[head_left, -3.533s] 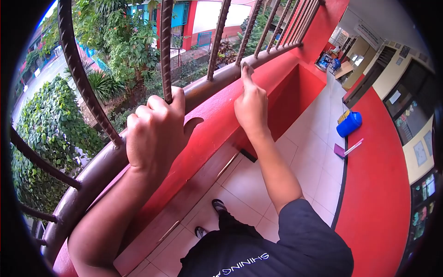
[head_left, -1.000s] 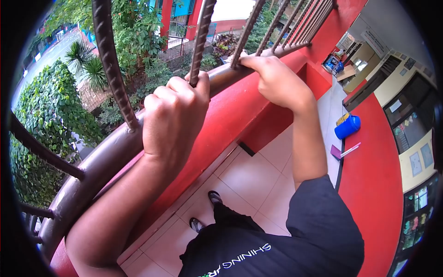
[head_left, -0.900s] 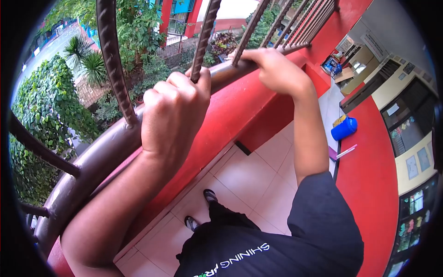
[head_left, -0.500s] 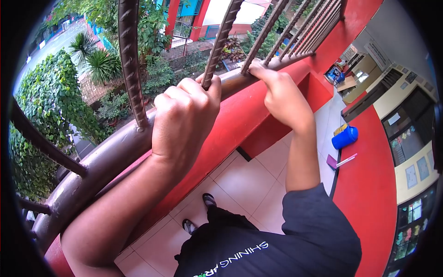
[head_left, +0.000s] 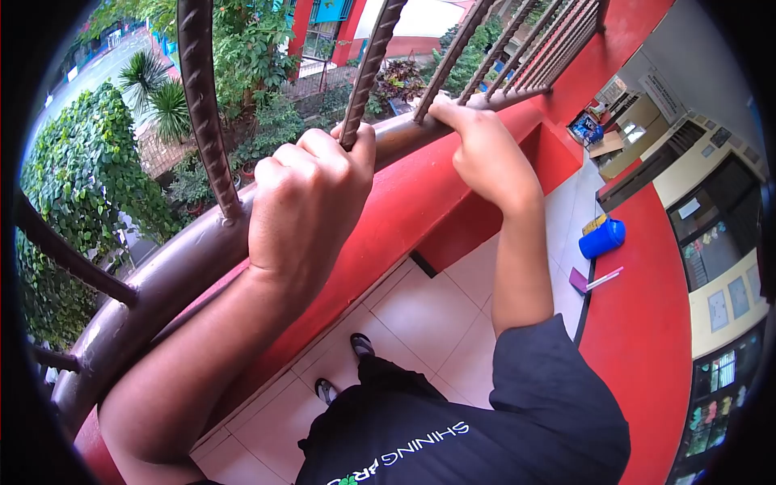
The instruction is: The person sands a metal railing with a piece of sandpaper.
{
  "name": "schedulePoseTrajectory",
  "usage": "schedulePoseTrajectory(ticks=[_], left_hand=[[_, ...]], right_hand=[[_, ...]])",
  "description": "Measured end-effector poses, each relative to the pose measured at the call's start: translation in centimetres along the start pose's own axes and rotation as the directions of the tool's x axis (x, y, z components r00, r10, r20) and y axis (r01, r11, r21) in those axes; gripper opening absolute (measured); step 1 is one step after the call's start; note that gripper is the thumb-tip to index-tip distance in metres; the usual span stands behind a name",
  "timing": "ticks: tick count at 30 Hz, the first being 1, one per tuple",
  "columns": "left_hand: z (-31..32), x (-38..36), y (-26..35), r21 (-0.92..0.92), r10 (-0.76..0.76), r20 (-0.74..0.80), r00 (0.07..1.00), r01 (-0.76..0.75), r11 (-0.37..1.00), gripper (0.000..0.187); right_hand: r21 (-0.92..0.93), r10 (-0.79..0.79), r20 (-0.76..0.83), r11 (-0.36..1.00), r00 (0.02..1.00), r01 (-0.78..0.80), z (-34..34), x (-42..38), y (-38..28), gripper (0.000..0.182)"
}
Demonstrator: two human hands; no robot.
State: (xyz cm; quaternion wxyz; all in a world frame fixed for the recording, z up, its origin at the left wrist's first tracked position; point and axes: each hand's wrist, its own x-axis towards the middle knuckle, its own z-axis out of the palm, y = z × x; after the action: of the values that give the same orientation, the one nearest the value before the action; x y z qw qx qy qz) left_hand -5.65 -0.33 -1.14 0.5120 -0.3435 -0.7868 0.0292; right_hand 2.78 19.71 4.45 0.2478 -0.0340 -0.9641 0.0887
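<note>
My left hand [head_left: 311,198] is closed over a thick brown metal rail [head_left: 174,242], right against one of its twisted upright bars [head_left: 373,69]. The knuckles face me, and the fingertips are hidden behind the rail. Further along, my right hand [head_left: 493,153] grips the same rail between two other twisted bars, with its fingers curled over and partly out of sight. Both arms reach forward from a black shirt [head_left: 558,388] with printed lettering.
Below the rail runs a red wall [head_left: 372,242] beside a tiled floor [head_left: 420,315]. A blue bin [head_left: 602,239] and a purple dustpan [head_left: 578,280] with a pale handle stand to the right. Beyond the bars grow leafy plants [head_left: 89,178].
The view has shifted slightly, so the rail and arms appear a little further left. Both hands keep hold of the rail at the same bars.
</note>
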Motion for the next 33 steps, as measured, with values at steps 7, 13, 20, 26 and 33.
schedulePoseTrajectory(ticks=[7,13,20,26,33], left_hand=[[-0.3,0.2,-0.1,0.015,-0.003,0.006,1.000,0.002,1.000,0.016],[0.2,0.0,0.0,0.036,0.000,0.026,1.000,-0.001,0.999,0.016],[0.0,0.1,-0.3,0.034,0.004,0.013,1.000,-0.004,0.999,0.016],[-0.1,0.1,-0.2,-0.001,0.012,0.004,1.000,-0.012,1.000,0.015],[-0.2,0.0,0.0,0.007,0.007,0.015,1.000,-0.007,1.000,0.013]], right_hand=[[-0.022,0.122,0.156,0.993,0.980,-0.120,-0.3,1.8,0.2,0.039],[0.019,-0.248,-0.140,0.967,0.959,0.253,0.6,0.2,1.3,0.029],[0.011,-0.038,-0.017,0.999,0.999,0.038,0.2,-1.8,-0.8,0.055],[0.038,-0.002,-0.010,0.999,1.000,0.002,0.4,-0.7,1.0,0.065],[-0.008,-0.004,-0.078,1.000,0.997,0.003,1.3,-0.5,0.8,0.065]])
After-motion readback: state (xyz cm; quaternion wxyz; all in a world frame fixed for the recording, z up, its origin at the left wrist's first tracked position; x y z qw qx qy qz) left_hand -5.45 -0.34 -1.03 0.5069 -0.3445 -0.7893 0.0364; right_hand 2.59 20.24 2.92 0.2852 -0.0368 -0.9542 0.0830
